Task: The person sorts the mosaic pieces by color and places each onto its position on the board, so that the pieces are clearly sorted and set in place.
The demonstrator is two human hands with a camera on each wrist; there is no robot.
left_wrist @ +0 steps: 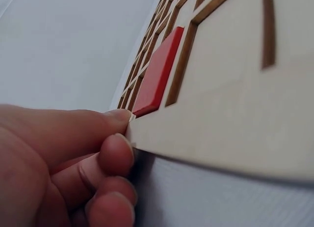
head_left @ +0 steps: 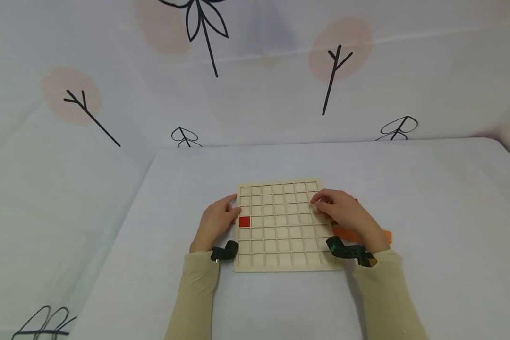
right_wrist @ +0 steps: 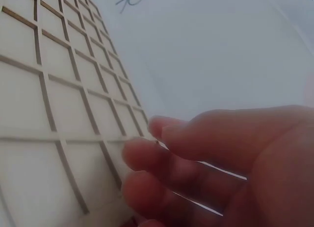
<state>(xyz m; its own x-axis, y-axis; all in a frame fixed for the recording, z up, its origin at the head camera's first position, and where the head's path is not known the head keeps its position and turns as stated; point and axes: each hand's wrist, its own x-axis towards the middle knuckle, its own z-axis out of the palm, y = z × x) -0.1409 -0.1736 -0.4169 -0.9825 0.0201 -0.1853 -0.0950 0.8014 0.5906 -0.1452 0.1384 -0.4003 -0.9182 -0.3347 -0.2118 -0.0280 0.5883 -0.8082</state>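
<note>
A pale wooden grid board [head_left: 276, 270] lies flat, with one red square tile [head_left: 244, 221] in a cell of its left column. My left hand [head_left: 216, 221] grips the board's left edge beside that tile. In the left wrist view its thumb [left_wrist: 117, 120] lies at the edge, close to the red tile, and the other fingers curl lower down. My right hand [head_left: 340, 208] hovers around the right edge. Up close in the right wrist view, its loosely bent fingers [right_wrist: 142, 187] and thumb come near each other, with no object visible between them.
Orange pieces [head_left: 344, 233] and a bit of red [head_left: 356, 200] lie to the right of the board, partly hidden beneath my right hand and wrist. White cloth [head_left: 442, 212] covers the table. A patterned white cloth [head_left: 263, 94] hangs behind it.
</note>
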